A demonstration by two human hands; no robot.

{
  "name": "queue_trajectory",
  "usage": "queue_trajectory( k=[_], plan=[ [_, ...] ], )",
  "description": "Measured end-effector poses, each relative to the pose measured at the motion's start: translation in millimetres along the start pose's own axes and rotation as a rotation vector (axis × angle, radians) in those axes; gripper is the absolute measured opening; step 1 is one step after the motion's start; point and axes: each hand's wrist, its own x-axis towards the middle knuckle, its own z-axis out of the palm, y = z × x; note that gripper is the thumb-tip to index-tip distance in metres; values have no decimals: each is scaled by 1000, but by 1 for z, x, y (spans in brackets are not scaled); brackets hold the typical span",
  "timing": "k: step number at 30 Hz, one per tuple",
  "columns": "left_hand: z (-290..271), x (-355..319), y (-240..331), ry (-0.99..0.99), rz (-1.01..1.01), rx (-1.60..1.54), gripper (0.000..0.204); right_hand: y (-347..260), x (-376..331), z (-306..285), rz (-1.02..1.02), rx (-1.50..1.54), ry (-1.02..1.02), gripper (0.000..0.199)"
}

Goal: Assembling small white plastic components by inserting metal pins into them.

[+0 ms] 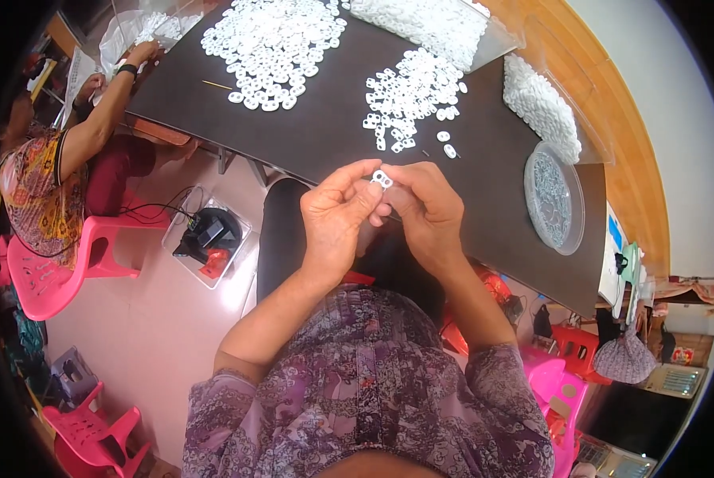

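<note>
Two clear bins (pixel 497 48) hold white pieces (pixel 420 22), a tub (pixel 578 211) grey bits (pixel 549 199); left hand (pixel 333 215) and right hand (pixel 432 211) pinch one piece (pixel 382 178).

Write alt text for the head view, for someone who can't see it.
A person's left hand and right hand hold a small white piece between their fingertips at a dark table. Beyond lie two loose piles of white pieces, with a round tub of small grey parts at right. At left, another person sits on a pink chair.
</note>
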Motion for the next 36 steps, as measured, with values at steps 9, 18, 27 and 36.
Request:
queue_trajectory(
  k=[9, 18, 27, 36],
  plan=[
    [4, 1, 1, 61, -20, -45, 23, 2, 3, 1, -133, -196, -9, 29],
    [-5, 0, -4, 9, 68, 139, 21, 5, 1, 2, -223, -228, 41, 29],
    [-10, -3, 4, -36, 66, 77, 21, -4, -3, 3, -137, -119, 35, 26],
    [-5, -8, -1, -24, 216, 136, 21, -9, -3, 6, -217, -106, 53, 22]
  ],
)
